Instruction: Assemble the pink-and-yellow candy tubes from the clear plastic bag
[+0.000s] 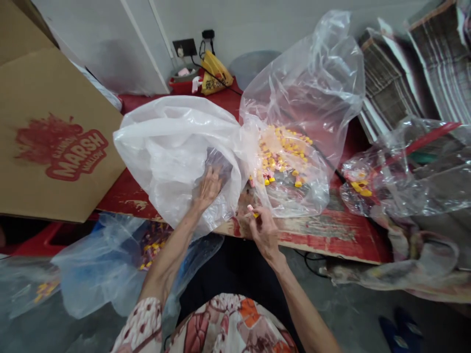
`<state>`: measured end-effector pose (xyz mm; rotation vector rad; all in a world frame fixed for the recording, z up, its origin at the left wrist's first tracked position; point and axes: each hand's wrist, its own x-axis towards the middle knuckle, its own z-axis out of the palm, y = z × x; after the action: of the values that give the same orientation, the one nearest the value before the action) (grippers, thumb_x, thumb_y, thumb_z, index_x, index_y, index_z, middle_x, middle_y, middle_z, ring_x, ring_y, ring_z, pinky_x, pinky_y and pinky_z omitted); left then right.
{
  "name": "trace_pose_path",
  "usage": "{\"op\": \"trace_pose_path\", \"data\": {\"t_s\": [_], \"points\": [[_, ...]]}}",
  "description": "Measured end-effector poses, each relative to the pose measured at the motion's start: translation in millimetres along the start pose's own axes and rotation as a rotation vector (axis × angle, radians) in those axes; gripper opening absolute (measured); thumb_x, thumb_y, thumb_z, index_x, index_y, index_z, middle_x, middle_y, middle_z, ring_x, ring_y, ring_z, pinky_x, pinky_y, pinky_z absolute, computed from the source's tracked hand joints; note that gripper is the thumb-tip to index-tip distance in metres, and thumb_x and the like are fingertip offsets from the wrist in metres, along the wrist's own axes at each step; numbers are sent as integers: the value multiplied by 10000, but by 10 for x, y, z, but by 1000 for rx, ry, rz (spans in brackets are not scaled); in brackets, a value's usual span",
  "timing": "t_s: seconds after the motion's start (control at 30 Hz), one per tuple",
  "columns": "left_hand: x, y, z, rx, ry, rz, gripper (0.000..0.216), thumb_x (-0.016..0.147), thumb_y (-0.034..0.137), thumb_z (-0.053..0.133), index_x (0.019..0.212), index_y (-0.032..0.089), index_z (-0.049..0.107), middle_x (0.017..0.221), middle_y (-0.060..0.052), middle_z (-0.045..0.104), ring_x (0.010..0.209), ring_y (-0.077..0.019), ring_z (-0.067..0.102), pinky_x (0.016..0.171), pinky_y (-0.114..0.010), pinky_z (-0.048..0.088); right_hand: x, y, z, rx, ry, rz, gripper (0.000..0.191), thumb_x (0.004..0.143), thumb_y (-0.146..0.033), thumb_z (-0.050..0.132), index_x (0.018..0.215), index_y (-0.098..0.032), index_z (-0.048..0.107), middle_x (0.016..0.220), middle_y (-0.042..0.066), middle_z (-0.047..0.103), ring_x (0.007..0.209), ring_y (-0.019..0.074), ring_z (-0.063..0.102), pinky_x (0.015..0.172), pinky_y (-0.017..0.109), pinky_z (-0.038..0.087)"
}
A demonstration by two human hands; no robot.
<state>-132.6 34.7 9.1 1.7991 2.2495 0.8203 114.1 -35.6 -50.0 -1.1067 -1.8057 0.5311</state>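
Note:
My left hand (210,187) reaches into the mouth of a large white plastic bag (165,117). Its fingers are stretched out and somewhat apart, with the tips partly lost against the bag's lining; I see nothing held in them. Close to the table's front edge, my right hand (265,230) is closed in a pinch on a small pink-and-yellow piece (250,209). Just beyond it lies a clear plastic bag (301,93) with a heap of similar pink-and-yellow pieces (283,152) inside. What exactly these pieces are is too small to tell.
A cardboard box (66,132) with marshmallow print stands at the left. Below the table (331,225) hangs a bluish plastic bag (99,264) with more pieces. Another clear bag (423,166) lies at right, near stacked striped bundles (393,78). A yellow bag (215,73) sits behind.

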Motion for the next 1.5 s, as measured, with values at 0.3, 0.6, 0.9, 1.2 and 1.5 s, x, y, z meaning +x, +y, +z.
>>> {"op": "trace_pose_path", "data": {"t_s": [0.3, 0.6, 0.9, 1.2, 1.5], "points": [[-6, -294, 10, -231, 65, -185, 100, 1046, 200, 590, 1003, 214, 680, 983, -57, 781, 943, -212, 749, 908, -309, 588, 67, 167, 128, 6, -49, 22, 237, 1139, -296, 516, 1185, -232, 739, 1090, 94, 786, 1015, 247, 759, 935, 369, 637], [-181, -314, -86, -172, 21, -104, 188, 1072, 219, 528, 1153, 204, 696, 1067, -85, 802, 1004, -217, 759, 965, -329, 592, -18, 163, 111, 28, 102, 18, 266, 1159, -343, 529, 1253, -245, 758, 1145, 104, 817, 1131, 265, 777, 998, 408, 645], [130, -359, -47, 42, -302, 61, 276, 1059, 262, 610, 1311, 168, 672, 1214, -164, 809, 1164, -310, 776, 1044, -426, 607, -6, 168, 75, -35, 43, 46, 354, 1189, -405, 472, 1196, -234, 782, 1163, 124, 827, 1095, 265, 782, 972, 410, 643], [-322, -561, -277, 22, -329, 151, 361, 1015, 125, 473, 1288, 193, 699, 1118, -50, 748, 1092, -206, 729, 1068, -319, 597, 6, 103, 107, 46, -52, 97, 404, 1199, -488, 473, 1146, -228, 777, 1101, 108, 800, 1016, 247, 764, 942, 388, 641], [-314, -430, -440, -60, -258, 61, 211, 1007, 223, 637, 1201, 196, 716, 1094, -53, 709, 976, -195, 694, 964, -324, 590, 67, 112, 70, 84, -53, 144, 447, 1182, -498, 467, 1131, -240, 828, 1152, 116, 807, 1073, 257, 771, 970, 399, 650]]}}
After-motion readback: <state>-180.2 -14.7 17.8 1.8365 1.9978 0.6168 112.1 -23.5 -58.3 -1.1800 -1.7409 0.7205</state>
